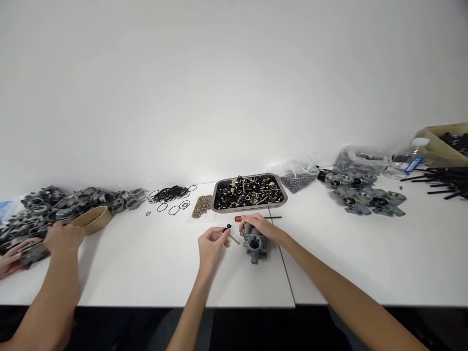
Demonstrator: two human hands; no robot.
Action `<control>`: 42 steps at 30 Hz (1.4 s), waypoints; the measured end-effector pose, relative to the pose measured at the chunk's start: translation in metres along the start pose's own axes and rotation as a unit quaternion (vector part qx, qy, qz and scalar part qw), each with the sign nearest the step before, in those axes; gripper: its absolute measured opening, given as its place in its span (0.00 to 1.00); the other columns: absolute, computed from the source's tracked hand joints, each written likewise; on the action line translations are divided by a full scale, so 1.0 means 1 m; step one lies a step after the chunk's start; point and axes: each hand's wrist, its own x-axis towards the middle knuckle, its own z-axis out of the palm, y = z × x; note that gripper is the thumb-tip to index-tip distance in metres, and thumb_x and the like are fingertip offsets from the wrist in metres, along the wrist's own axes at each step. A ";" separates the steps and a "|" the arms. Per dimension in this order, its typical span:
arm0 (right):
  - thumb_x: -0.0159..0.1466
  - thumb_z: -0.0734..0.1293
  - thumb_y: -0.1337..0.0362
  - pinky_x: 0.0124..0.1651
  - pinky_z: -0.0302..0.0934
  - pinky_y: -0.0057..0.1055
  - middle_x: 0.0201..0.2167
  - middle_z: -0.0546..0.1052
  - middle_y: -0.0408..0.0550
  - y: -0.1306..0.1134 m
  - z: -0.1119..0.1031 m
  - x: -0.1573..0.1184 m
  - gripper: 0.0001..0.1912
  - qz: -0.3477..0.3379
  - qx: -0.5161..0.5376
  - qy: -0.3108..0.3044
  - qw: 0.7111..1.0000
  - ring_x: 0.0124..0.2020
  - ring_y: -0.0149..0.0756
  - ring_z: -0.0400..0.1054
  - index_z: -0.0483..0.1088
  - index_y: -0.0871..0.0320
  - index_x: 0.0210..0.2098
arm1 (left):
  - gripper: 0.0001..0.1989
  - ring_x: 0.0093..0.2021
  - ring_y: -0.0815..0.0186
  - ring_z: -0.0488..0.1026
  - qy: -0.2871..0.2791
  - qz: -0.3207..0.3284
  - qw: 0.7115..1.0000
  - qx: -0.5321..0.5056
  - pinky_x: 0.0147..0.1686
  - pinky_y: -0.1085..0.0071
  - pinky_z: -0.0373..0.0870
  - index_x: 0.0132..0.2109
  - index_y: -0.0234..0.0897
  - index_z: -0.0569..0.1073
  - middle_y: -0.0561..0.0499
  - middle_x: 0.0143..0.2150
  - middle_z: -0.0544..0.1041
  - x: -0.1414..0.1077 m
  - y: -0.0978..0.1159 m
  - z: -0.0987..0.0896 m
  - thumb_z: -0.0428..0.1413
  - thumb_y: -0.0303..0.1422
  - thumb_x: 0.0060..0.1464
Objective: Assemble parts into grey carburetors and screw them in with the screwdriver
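My left hand (210, 248) pinches a small part with a black cap and a thin brass-coloured rod (234, 239), which points down to the right. Just right of it, my right hand (262, 226) is wrapped over a grey metal carburetor body (255, 247), whose round bore faces me. The two held things are close together but look apart. Behind my right hand lies a screwdriver with a red handle (238, 219) and a dark shaft. A tray (250, 209) heaped with small black and brass parts stands beyond it.
Left of the tray lie brass pieces (202, 206) and black rubber rings (171, 194). A co-worker's hands (64, 238) work at far left, near a yellowish bowl (100, 225) and grey castings (82, 197). Rightward are carburetors (365, 199), a bottle (409, 158) and black rods (444, 179).
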 end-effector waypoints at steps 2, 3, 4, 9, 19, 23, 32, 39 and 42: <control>0.64 0.63 0.41 0.33 0.62 0.30 0.25 0.74 0.48 0.003 0.001 0.000 0.29 -0.004 0.002 0.012 1.000 0.26 0.33 0.68 0.75 0.62 0.29 | 0.16 0.19 0.66 0.71 0.010 -0.023 0.999 -0.021 0.28 0.70 0.69 0.31 0.33 0.76 0.50 0.18 0.75 -0.009 0.000 0.008 0.68 0.41 0.42; 0.64 0.63 0.40 0.33 0.63 0.30 0.25 0.74 0.48 0.004 0.002 0.000 0.29 -0.006 0.004 0.015 1.000 0.26 0.33 0.68 0.75 0.62 0.29 | 0.16 0.19 0.67 0.71 0.012 -0.029 0.999 -0.030 0.28 0.70 0.69 0.31 0.33 0.76 0.51 0.18 0.75 -0.012 0.001 0.011 0.68 0.41 0.42; 0.63 0.63 0.40 0.33 0.63 0.30 0.25 0.74 0.49 0.004 0.002 0.000 0.30 -0.008 0.007 0.019 1.000 0.26 0.34 0.68 0.75 0.62 0.29 | 0.16 0.19 0.67 0.70 0.014 -0.033 0.999 -0.036 0.28 0.70 0.68 0.31 0.33 0.76 0.51 0.18 0.75 -0.014 0.002 0.014 0.68 0.40 0.42; 0.64 0.63 0.41 0.34 0.61 0.29 0.30 0.75 0.49 0.000 0.003 -0.002 0.29 -0.026 0.004 0.022 0.999 0.27 0.31 0.66 0.75 0.62 0.28 | 0.16 0.20 0.68 0.70 0.027 -0.033 0.998 -0.037 0.28 0.71 0.67 0.32 0.32 0.76 0.51 0.18 0.74 -0.016 0.008 0.020 0.68 0.41 0.42; 0.66 0.61 0.42 0.45 0.60 0.30 0.31 0.75 0.49 0.009 0.001 0.005 0.29 -0.062 -0.024 0.035 0.997 0.35 0.35 0.68 0.76 0.61 0.27 | 0.17 0.20 0.67 0.70 0.029 -0.044 0.997 -0.065 0.27 0.69 0.67 0.31 0.31 0.77 0.51 0.18 0.74 -0.017 -0.003 0.026 0.69 0.41 0.40; 0.66 0.61 0.42 0.47 0.59 0.31 0.34 0.76 0.51 0.015 0.000 0.009 0.29 -0.070 -0.023 0.044 0.996 0.43 0.39 0.69 0.76 0.61 0.26 | 0.18 0.19 0.68 0.69 0.054 -0.051 0.994 -0.077 0.26 0.69 0.67 0.32 0.31 0.77 0.51 0.18 0.74 -0.017 -0.001 0.028 0.70 0.40 0.39; 0.66 0.61 0.42 0.44 0.60 0.31 0.34 0.76 0.51 0.015 0.000 0.008 0.30 -0.066 -0.026 0.047 0.996 0.37 0.36 0.68 0.76 0.61 0.27 | 0.18 0.17 0.70 0.66 0.095 -0.038 0.990 -0.094 0.25 0.70 0.66 0.31 0.30 0.78 0.53 0.16 0.71 -0.015 0.003 0.029 0.70 0.41 0.38; 0.66 0.61 0.43 0.35 0.59 0.28 0.26 0.72 0.46 0.009 0.002 0.005 0.28 -0.048 -0.012 0.044 0.998 0.27 0.30 0.64 0.75 0.61 0.26 | 0.20 0.16 0.70 0.66 0.102 -0.057 0.989 -0.089 0.22 0.71 0.64 0.32 0.30 0.78 0.53 0.16 0.71 -0.015 -0.001 0.028 0.71 0.42 0.37; 0.66 0.60 0.43 0.33 0.59 0.27 0.26 0.72 0.46 0.008 0.002 0.004 0.29 -0.045 -0.008 0.042 0.998 0.25 0.29 0.63 0.75 0.62 0.26 | 0.21 0.16 0.70 0.65 0.101 -0.070 0.989 -0.084 0.21 0.71 0.63 0.30 0.30 0.77 0.53 0.16 0.70 -0.015 0.000 0.028 0.71 0.42 0.34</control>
